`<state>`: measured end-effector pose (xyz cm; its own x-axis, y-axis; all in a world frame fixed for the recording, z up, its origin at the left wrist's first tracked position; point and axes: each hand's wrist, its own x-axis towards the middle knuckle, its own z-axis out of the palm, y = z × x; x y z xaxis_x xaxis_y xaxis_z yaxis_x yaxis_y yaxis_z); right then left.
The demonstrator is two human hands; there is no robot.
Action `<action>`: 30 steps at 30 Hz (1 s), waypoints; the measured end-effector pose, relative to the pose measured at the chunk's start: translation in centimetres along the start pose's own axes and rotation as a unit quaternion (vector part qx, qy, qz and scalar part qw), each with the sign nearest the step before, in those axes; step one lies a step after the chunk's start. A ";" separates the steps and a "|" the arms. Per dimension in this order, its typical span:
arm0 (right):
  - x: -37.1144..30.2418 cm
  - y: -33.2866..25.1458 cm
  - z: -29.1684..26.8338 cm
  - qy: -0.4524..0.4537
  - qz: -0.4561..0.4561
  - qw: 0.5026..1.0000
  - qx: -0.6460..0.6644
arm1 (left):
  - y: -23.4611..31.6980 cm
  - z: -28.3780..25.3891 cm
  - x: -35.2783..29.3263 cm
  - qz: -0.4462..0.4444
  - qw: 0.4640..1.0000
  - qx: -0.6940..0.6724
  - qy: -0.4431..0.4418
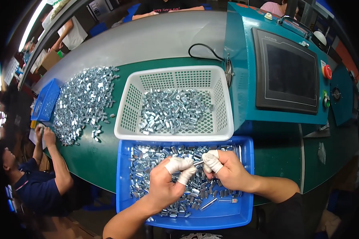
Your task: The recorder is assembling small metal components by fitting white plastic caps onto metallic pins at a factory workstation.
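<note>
My left hand (169,182) and my right hand (227,172) meet over a blue tray (227,218), white covers on their thumbs and fingertips. Between them is a slim silvery metal rod (198,163), pinched from both sides; its ends are hidden by my fingers. Below, the tray holds many loose metal hex pieces (147,169), like long coupling nuts. Near its front right lie a longer metal rod (208,204) and another rod with a small label (227,200). Beyond the tray, a white perforated basket (173,138) holds more hex pieces (175,111).
A large heap of metal pieces (83,99) covers the green table at left, beside a blue bin (46,99). A co-worker (38,195) reaches toward it. At right stands a teal machine (243,79) with a dark screen (289,73) and red button (327,71).
</note>
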<state>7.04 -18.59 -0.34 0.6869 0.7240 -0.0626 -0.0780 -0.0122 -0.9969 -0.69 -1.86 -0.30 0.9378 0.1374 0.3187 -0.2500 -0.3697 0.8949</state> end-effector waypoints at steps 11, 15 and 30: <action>0.6 -0.4 -0.8 -0.052 0.118 0.989 0.078 | -0.7 0.0 1.3 0.163 0.982 0.085 -0.039; 0.7 -0.1 -0.9 -0.031 0.146 0.974 0.170 | 0.2 0.4 1.3 0.091 0.994 0.060 0.022; 0.8 -0.7 -1.0 -0.098 0.216 0.939 0.250 | 0.2 -0.2 1.2 0.189 0.969 0.155 0.035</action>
<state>8.39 -18.72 0.23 0.3705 0.8399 -0.3967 -0.6817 -0.0442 -0.7303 0.29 -1.61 0.34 0.7717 -0.0039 0.6359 -0.4781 -0.6630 0.5761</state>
